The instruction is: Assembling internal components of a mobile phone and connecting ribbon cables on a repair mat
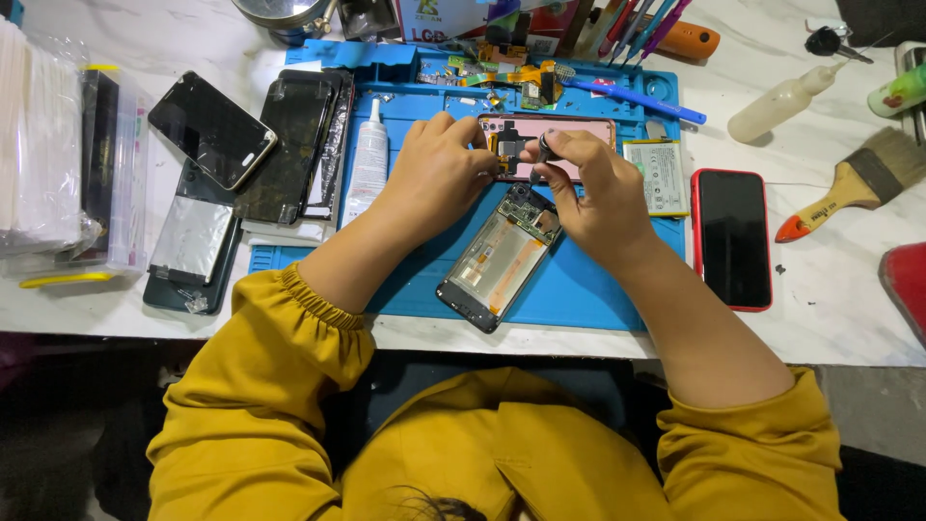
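With the left hand [439, 174] steadying the pink phone shell [550, 145], keep the right hand [588, 188] pinched on the small dark part [546, 147] directly above it.

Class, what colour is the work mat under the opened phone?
Blue: the work mat shows clearly in the head view, beneath the opened phone.
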